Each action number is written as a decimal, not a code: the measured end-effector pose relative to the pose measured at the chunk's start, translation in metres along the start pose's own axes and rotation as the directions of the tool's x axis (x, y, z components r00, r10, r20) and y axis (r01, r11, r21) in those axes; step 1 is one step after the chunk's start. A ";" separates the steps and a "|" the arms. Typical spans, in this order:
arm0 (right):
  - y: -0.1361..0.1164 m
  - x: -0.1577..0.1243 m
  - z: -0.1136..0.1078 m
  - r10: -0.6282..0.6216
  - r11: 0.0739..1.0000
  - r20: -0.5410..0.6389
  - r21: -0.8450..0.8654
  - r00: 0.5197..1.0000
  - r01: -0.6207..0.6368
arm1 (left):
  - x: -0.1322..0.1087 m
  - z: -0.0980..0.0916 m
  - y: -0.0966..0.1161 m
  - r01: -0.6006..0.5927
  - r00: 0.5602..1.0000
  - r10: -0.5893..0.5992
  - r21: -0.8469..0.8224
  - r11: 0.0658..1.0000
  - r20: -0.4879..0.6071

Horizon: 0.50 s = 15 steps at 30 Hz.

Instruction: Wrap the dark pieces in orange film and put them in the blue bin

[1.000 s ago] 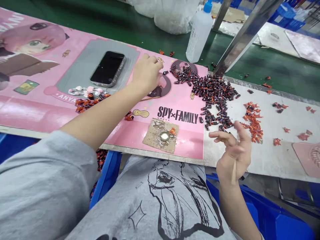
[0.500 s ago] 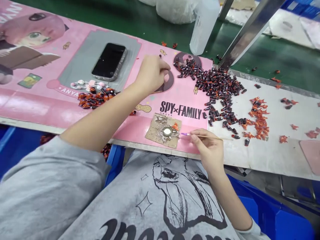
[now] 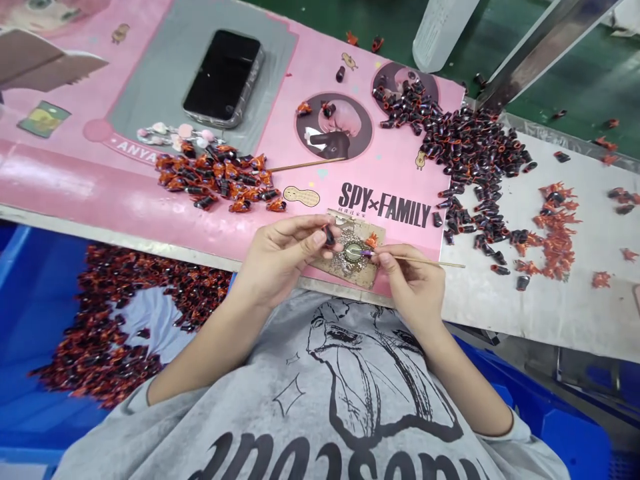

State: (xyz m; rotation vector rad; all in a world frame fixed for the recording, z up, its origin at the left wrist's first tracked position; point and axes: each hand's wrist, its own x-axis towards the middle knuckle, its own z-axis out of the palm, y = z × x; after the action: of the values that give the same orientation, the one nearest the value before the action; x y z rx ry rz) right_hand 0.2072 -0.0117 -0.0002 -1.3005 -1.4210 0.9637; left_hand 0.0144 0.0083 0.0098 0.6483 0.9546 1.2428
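Between the thumb and fingers of my left hand is a small black plastic piece, held just above the left part of a stained cardboard square. My right hand pinches a thin wooden stick with a purple tip. The tip reaches a small round dish of pale liquid on the cardboard; whether it touches the liquid, I cannot tell. An orange spiky piece lies on the cardboard, beside the dish.
Black pieces form a large heap at the right, with orange pieces beyond. Joined black-orange pieces lie left, near a phone and another stick. A blue bin below holds many more. A metal post rises behind.
My left hand has come back from the far part of the mat to the cardboard, carrying a black piece. The stick's tip has moved from the cardboard's right edge to the dish.
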 end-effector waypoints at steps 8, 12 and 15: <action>-0.029 0.003 -0.006 -0.303 0.953 -0.061 -0.026 0.951 0.302 | -0.008 0.013 0.002 0.049 0.998 -0.049 0.016 0.999 0.026; -0.036 0.004 -0.003 -0.428 0.903 -0.006 -0.044 0.904 0.427 | -0.011 0.017 0.003 0.080 0.997 -0.079 -0.007 0.997 0.025; -0.036 0.005 0.000 -0.465 0.883 0.011 -0.060 0.885 0.465 | -0.011 0.018 0.002 0.092 0.996 -0.091 -0.005 0.996 0.006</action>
State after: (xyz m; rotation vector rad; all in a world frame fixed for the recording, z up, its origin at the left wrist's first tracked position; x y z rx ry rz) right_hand 0.1981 -0.0111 0.0345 -0.9316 -1.6695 0.5944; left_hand 0.0281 -0.0001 0.0230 0.5974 0.9662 1.1615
